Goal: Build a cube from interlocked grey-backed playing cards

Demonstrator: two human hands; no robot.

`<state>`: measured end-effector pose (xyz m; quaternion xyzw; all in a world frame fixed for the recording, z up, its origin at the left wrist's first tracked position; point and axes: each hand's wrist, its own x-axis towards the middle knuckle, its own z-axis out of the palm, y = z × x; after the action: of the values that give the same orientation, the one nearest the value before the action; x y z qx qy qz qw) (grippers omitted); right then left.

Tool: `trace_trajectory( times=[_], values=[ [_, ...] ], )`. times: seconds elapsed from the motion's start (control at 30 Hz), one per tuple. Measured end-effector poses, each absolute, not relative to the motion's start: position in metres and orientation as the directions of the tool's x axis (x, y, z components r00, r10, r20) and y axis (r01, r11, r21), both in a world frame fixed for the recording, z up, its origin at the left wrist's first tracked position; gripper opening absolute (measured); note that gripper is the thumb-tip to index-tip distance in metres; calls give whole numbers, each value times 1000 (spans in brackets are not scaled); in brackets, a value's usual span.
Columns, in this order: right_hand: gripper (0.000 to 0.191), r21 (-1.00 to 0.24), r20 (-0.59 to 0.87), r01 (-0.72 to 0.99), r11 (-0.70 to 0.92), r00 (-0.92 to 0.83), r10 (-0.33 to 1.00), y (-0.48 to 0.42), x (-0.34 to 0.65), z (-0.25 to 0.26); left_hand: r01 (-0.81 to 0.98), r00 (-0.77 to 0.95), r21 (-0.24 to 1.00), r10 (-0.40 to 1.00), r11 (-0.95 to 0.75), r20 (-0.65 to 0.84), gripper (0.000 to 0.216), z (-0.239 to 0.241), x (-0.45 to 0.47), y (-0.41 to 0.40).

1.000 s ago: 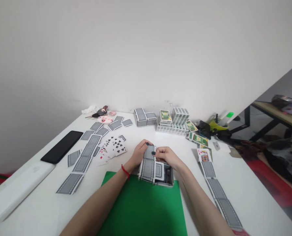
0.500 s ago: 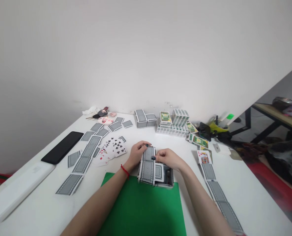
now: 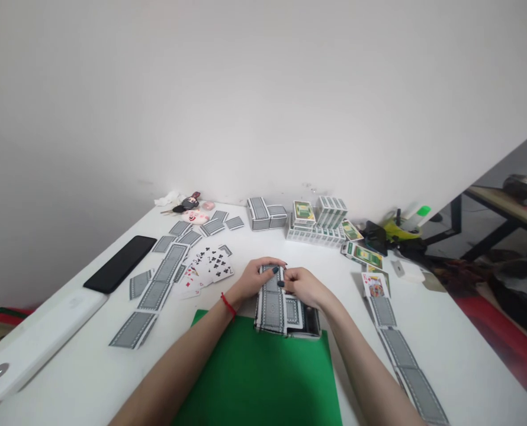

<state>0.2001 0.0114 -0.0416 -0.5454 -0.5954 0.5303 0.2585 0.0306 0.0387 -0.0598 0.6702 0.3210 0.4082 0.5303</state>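
A small box built from grey-backed playing cards [image 3: 271,310] stands at the far edge of a green sheet [image 3: 263,378]. Its left part has a card top; its right part is uncovered and dark inside, with one card [image 3: 293,312] at the opening. My left hand [image 3: 255,278], a red string on the wrist, wraps round the box's far left corner, thumb on the top. My right hand [image 3: 305,286] is closed, its thumb and curled finger pinching at the right edge of the card top. Whether a loose card is in that pinch is hidden.
Joined card strips lie left [image 3: 157,287] and right [image 3: 397,346]. Face-up cards [image 3: 210,266] fan out near a black phone [image 3: 120,263] and a white device [image 3: 45,337]. Card blocks [image 3: 266,213] and green card packs [image 3: 317,222] stand by the wall.
The view has shifted slightly, so everything sits a little further right. My left thumb has come onto the card top, close to my right thumb. Both hands stay at the box.
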Motion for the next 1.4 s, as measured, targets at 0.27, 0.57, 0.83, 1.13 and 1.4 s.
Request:
trace_trajectory(
  times=[0.27, 0.57, 0.83, 1.13, 1.4],
  values=[
    [7, -906, 0, 420, 51, -120, 993, 11, 218, -30, 76, 337, 941, 897, -329, 286, 18, -60, 32, 38],
    [27, -711, 226, 670, 213, -70, 972, -4, 238, 5, 388, -116, 849, 895, -359, 431, 22, -60, 28, 21],
    [67, -526, 43, 809, 263, -284, 958, -2, 218, -16, 278, 56, 899, 940, -337, 335, 22, -63, 29, 27],
    [63, -574, 114, 753, 322, -316, 942, -3, 214, -16, 268, 194, 803, 846, -532, 496, 17, -62, 29, 30],
    [96, -866, 221, 442, 235, -83, 972, 12, 235, -47, 98, -3, 946, 951, -309, 310, 33, -65, 27, 30]
  ],
)
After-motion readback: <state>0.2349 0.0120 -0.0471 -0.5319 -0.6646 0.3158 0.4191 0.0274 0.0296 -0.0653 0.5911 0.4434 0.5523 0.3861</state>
